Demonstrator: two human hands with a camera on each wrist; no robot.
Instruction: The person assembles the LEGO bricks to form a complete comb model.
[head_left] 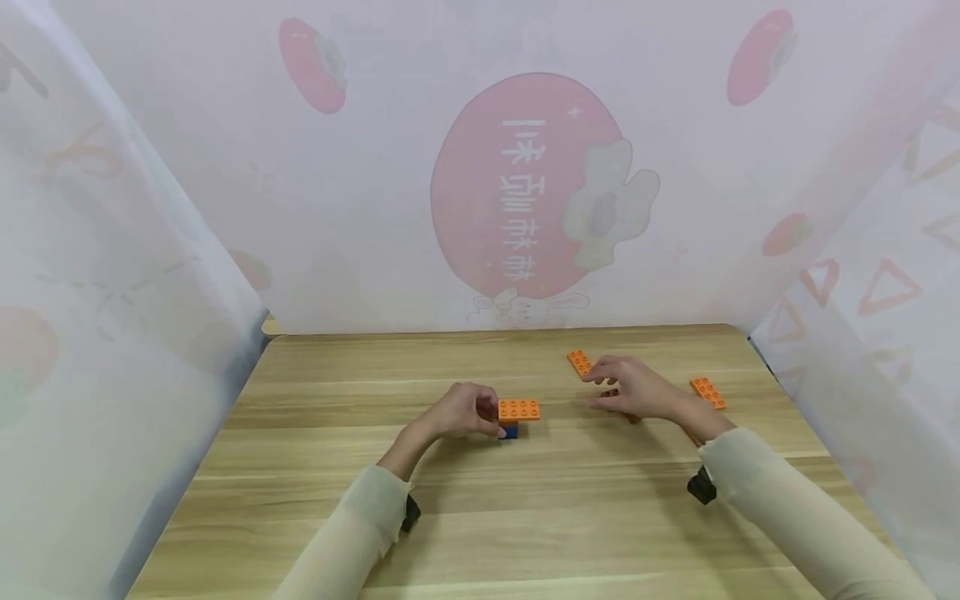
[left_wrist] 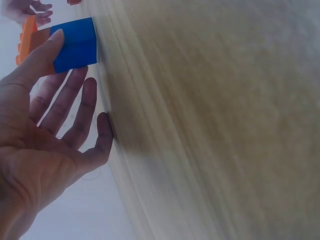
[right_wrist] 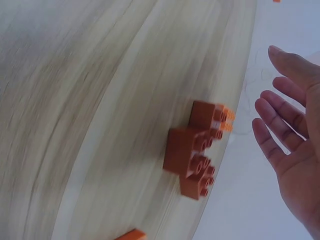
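My left hand [head_left: 467,410] pinches a small upright stack of toy bricks at its left side. The stack has a blue brick [left_wrist: 76,44] at the bottom, a brown brick [left_wrist: 42,39] above it and a wide orange brick [head_left: 519,409] on top, jutting out to the right. In the left wrist view the thumb lies across the blue and brown bricks, with fingertips at their far side. My right hand [head_left: 636,388] hovers over the right half of the table, holding nothing, its fingers apart. Close by are several reddish-brown bricks [right_wrist: 181,150], mostly hidden under that hand in the head view.
An orange brick [head_left: 578,362] lies beyond the right fingertips; another orange brick [head_left: 707,392] lies to the right of the right wrist. The wooden table [head_left: 525,517] ends at a printed white curtain [head_left: 360,250] behind, with more curtain along both sides.
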